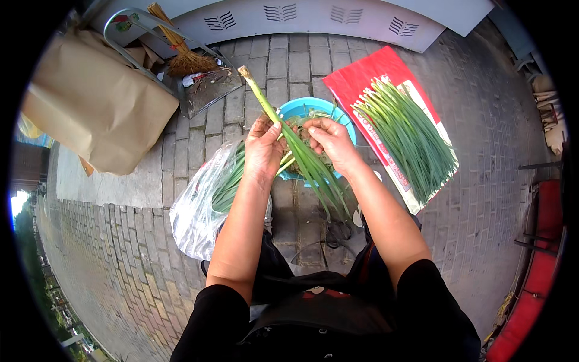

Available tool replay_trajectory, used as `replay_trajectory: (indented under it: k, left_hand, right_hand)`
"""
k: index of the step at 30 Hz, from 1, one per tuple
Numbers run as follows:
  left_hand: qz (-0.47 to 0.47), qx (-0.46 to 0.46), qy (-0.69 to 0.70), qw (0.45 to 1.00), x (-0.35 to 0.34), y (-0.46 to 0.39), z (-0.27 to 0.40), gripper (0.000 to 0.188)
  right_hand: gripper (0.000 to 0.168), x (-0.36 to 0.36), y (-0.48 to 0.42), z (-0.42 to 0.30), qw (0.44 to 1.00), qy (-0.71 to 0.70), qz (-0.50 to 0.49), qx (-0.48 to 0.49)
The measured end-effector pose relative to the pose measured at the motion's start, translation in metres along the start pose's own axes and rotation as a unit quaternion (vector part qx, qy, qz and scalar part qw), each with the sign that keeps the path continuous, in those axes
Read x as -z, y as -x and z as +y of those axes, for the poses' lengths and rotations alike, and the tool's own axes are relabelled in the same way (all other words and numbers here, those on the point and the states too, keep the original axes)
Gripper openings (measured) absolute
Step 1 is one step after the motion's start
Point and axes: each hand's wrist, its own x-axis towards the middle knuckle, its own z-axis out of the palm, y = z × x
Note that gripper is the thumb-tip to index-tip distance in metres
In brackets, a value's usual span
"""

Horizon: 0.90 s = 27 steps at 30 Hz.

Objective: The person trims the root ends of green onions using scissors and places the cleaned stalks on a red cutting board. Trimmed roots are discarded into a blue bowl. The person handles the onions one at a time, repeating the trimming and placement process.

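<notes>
My left hand [267, 147] grips a thick green stalk [264, 100], perhaps a leek or garlic plant, whose root end points up and left and whose long leaves hang down to the right. On the right of the stalk, my right hand [330, 140] has its thumb and forefinger together; whether a thin scrap is between them cannot be told. Beneath both hands stands a blue plastic basin [346, 120] with leaf scraps and peelings. A clear plastic bag [194, 217] of green leaves lies at the left. Trimmed garlic chives or similar greens [407, 140] lie in a neat bunch on the right.
The bunch lies on a red and white sheet [346, 72] on the brick paving. Black-handled scissors [338, 233] lie between my feet. At upper left are a straw broom [190, 61], a metal dustpan [210, 92] and brown paper [104, 104] over something. A white metal cabinet [307, 20] stands ahead.
</notes>
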Motion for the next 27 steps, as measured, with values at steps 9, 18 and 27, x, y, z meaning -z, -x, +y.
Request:
replay_trajectory:
  k: [9, 18, 27]
  left_hand:
    - [0.005, 0.022, -0.247, 0.969, -0.011, -0.007, -0.031, 0.021]
    - [-0.036, 0.033, -0.298, 0.953, -0.015, -0.007, -0.039, 0.021]
    - [-0.053, 0.089, -0.331, 0.938, -0.011, 0.005, -0.051, 0.015]
  right_hand:
    - [0.025, -0.012, -0.022, 0.009, 0.994, 0.016, 0.058, 0.088]
    - [0.015, 0.003, -0.026, -0.004, 0.996, 0.005, 0.065, 0.058]
    - [0.035, 0.017, -0.027, -0.023, 0.985, -0.015, 0.127, 0.120]
